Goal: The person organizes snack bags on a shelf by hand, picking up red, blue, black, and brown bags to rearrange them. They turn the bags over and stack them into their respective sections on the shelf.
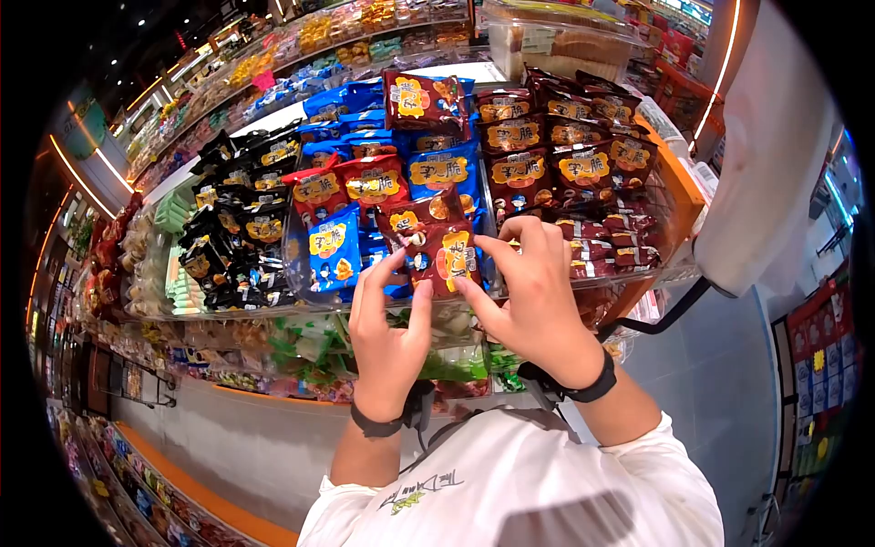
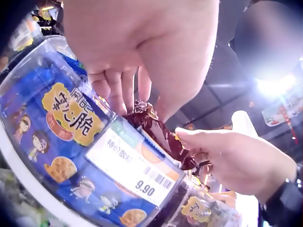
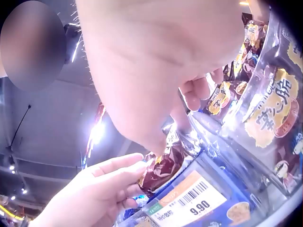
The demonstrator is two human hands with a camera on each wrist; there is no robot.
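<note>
A shiny brown snack packet (image 1: 439, 253) with a yellow label is held between both hands over the front of the blue-packet compartment. My left hand (image 1: 387, 319) grips its left side, thumb low and fingertips at the edge. On the opposite side, my right hand (image 1: 538, 292) pinches it between thumb and forefinger. From the left wrist, the crinkled brown packet (image 2: 158, 130) shows just above the bin's clear front wall. Blue packets (image 1: 334, 246), red packets (image 1: 372, 182) and another brown packet (image 1: 424, 102) lie close around the hands.
Black packets (image 1: 241, 219) fill the compartment on the left; brown packets (image 1: 583, 164) fill the one on the right. A price tag (image 2: 135, 163) reading 9.90 is on the bin's front. A large pale column-like object (image 1: 775, 137) stands at the right, with a strap below it.
</note>
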